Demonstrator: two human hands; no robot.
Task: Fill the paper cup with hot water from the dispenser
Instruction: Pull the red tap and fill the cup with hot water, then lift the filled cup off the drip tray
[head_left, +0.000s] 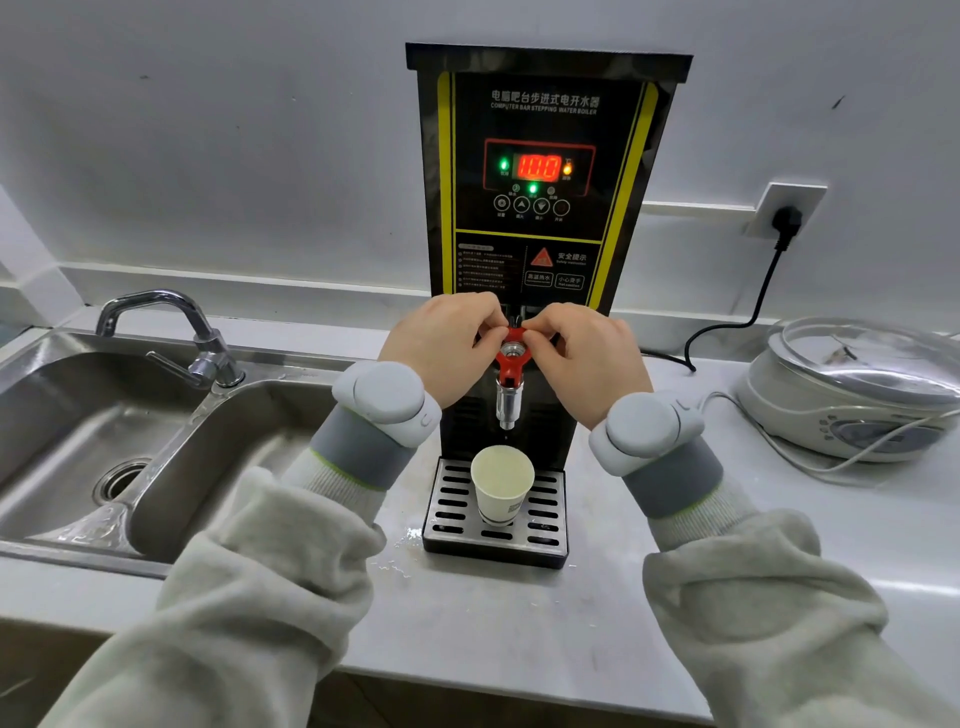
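A black and yellow water boiler (540, 156) stands on the counter, its red display lit. Its red tap handle (511, 358) sits above a metal spout (508, 405). My left hand (441, 348) and my right hand (587, 358) both pinch the top of the red handle from either side. A white paper cup (501, 486) stands upright on the slotted drip tray (447, 525), right under the spout. The cup's inside looks pale; I cannot tell whether water is in it. No stream shows below the spout.
A steel double sink (104, 441) with a chrome faucet (171, 332) lies to the left. A white cooker with a glass lid (857, 395) sits at the right, its cord trailing on the counter. A black plug (787, 221) is in the wall socket. Small water drops (405, 545) lie beside the tray.
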